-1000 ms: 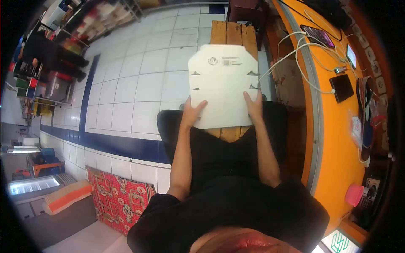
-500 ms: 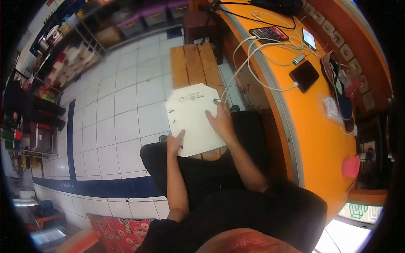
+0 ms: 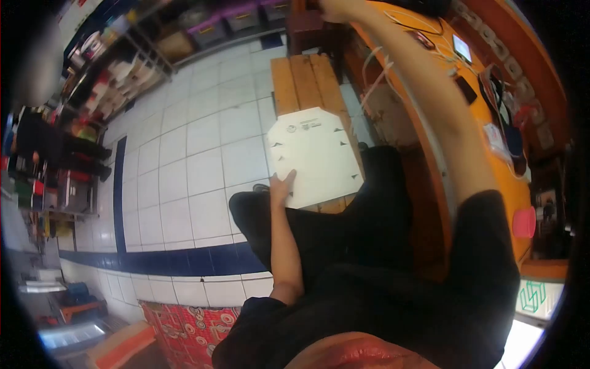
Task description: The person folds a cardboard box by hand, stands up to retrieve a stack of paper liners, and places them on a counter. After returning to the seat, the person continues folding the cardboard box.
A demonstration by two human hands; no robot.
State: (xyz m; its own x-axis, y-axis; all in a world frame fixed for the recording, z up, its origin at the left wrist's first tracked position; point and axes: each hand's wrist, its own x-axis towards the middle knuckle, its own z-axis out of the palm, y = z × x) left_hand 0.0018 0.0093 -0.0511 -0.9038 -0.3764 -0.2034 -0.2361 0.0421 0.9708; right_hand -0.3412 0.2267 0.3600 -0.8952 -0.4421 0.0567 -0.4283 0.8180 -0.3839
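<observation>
A white cardboard sheet with cut corners, small slits along its sides and dark print near the far edge lies on the wooden bench between my knees. My left hand grips its near left edge, thumb on top and the other fingers hidden beneath. My right arm stretches forward over the orange counter. Blurred at the top of the view, my right hand is partly cut off by the frame edge, so its fingers do not read clearly.
Phones, white cables and a plastic packet lie on the counter, with a pink cup nearer me. A person in dark clothes stands at the left by shelves. White tiles cover the floor.
My right hand has let go of the sheet's right side and reached far forward over the counter. My left hand stays on the sheet. The whole view has shifted slightly.
</observation>
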